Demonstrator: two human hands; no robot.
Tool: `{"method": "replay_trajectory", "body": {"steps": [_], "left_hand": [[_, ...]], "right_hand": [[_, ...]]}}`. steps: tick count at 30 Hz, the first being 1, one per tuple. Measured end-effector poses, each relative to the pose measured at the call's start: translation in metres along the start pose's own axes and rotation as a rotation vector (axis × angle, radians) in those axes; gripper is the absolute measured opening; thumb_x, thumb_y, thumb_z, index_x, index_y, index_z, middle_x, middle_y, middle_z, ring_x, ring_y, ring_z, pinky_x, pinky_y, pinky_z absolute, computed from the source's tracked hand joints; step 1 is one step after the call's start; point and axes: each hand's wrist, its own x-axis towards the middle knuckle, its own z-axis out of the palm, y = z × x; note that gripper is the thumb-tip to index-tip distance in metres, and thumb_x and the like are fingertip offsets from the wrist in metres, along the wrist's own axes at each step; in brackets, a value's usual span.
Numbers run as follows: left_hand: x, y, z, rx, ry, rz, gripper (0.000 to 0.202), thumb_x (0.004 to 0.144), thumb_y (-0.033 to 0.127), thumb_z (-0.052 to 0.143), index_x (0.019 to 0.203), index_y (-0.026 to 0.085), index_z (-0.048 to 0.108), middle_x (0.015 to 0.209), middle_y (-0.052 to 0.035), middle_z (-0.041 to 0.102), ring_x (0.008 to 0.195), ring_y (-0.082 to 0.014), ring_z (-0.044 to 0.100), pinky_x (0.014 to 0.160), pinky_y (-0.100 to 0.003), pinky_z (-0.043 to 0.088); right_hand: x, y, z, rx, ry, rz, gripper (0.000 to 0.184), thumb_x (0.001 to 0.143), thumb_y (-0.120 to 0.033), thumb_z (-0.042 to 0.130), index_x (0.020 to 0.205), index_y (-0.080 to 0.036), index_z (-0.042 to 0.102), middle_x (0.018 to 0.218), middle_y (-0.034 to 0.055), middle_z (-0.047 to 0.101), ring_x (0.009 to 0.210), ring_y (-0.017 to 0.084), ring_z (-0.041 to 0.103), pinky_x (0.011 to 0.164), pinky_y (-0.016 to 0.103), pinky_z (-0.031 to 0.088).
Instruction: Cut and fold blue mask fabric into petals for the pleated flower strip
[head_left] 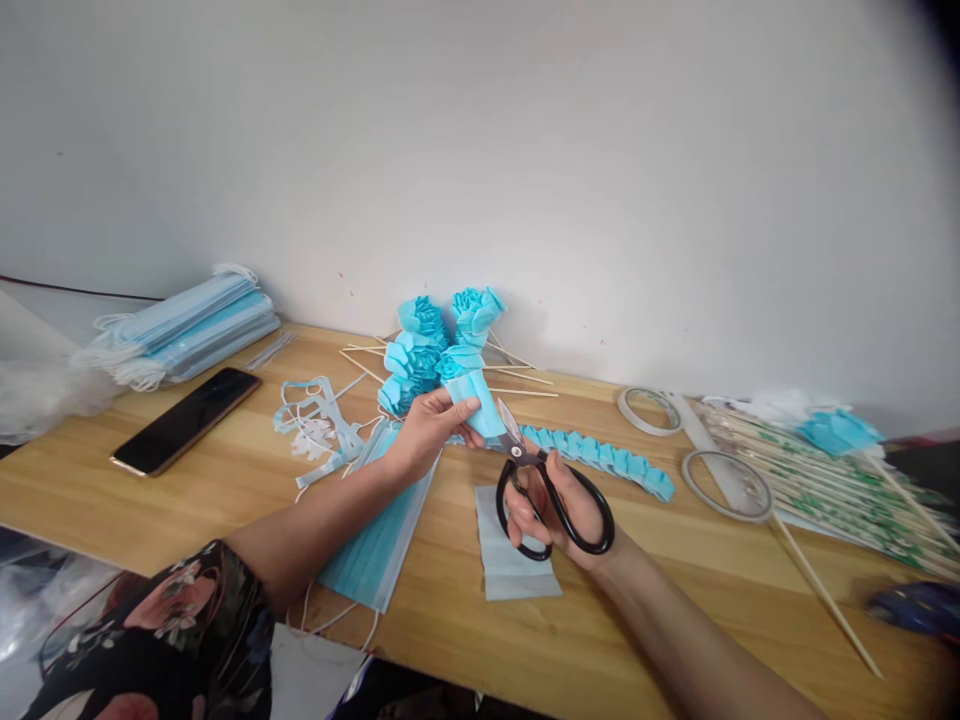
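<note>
Evidently midway, with blue flowers (411,362) formed and stacked masks (199,325) uncut, the left hand (429,428) pinches a blue piece (482,410) above the desk (442,625), the right hand (574,505) grasping scissors (517,452) at its edge.

A wood-grained bench (450,625) stands against a plain, pale grey wall (480,150). Small reddish marks (341,275) speckle the wall above the bench; a dark cable (82,289) crosses its lower left. Soft light, brightest near the wall's centre, dims toward upper left.
</note>
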Motion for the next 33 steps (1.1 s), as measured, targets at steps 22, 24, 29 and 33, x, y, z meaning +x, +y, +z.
{"method": "replay_trajectory", "body": {"steps": [22, 24, 29, 33], "left_hand": [[-0.004, 0.004, 0.008, -0.026, 0.013, -0.016, 0.041, 0.071, 0.05, 0.077, 0.077, 0.012, 0.063, 0.058, -0.0031, 0.068, 0.048, -0.0138, 0.063, 0.051, -0.024, 0.049], [-0.004, 0.004, 0.008, -0.03, 0.015, -0.018, 0.041, 0.07, 0.05, 0.077, 0.076, 0.012, 0.063, 0.057, -0.0034, 0.068, 0.048, -0.0138, 0.063, 0.051, -0.024, 0.05], [-0.003, 0.005, 0.009, -0.041, 0.017, -0.02, 0.042, 0.07, 0.05, 0.078, 0.076, 0.011, 0.063, 0.057, -0.0032, 0.067, 0.048, -0.014, 0.062, 0.051, -0.025, 0.05], [-0.003, 0.004, 0.008, -0.057, 0.024, -0.016, 0.041, 0.07, 0.048, 0.078, 0.08, 0.012, 0.063, 0.059, -0.0024, 0.068, 0.048, -0.0136, 0.063, 0.05, -0.024, 0.051]], "right_hand": [[0.002, -0.002, 0.013, -0.056, 0.169, -0.062, 0.054, 0.083, -0.067, 0.057, 0.106, -0.018, 0.058, 0.051, -0.0089, 0.046, 0.029, 0.004, 0.024, 0.038, 0.022, 0.045], [0.002, -0.002, 0.014, -0.077, 0.174, -0.082, 0.057, 0.083, -0.067, 0.058, 0.112, -0.018, 0.056, 0.051, -0.0096, 0.046, 0.029, 0.004, 0.023, 0.037, 0.022, 0.044], [0.003, -0.003, 0.017, -0.128, 0.175, -0.117, 0.055, 0.085, -0.064, 0.058, 0.114, -0.017, 0.056, 0.051, -0.0096, 0.045, 0.029, 0.003, 0.022, 0.035, 0.019, 0.041], [0.002, -0.003, 0.017, -0.125, 0.185, -0.127, 0.054, 0.086, -0.061, 0.058, 0.118, -0.018, 0.056, 0.05, -0.0101, 0.044, 0.028, 0.003, 0.021, 0.032, 0.018, 0.038]]}}
